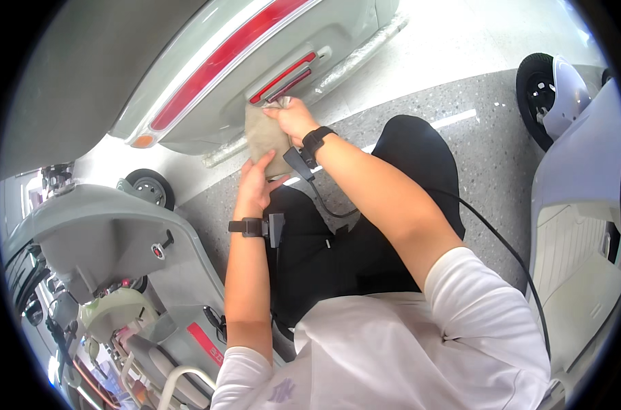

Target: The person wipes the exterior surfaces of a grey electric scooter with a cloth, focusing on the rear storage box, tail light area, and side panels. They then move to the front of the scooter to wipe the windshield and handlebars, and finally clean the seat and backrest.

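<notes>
A beige cloth (267, 136) hangs between my two hands, just below the red reflector strip (283, 78) on a pale grey vehicle body panel (208, 118). My right hand (293, 120) pinches the cloth's upper edge beside a second, darker red strip (292, 84). At the lower edge of the cloth, my left hand (256, 182) grips it between thumb and fingers. Each wrist carries a black strap with a small device. A long red lamp (228, 56) runs along the panel above the cloth, ending near an orange lens (142, 141).
A grey scooter (182, 246) stands at my left, with more scooters behind it. On the right is a pale lilac scooter (572, 169) with a black tyre (535, 100). A black cable (505, 246) loops past my right arm. Plastic-wrapped trim (361, 51) edges the panel's bottom.
</notes>
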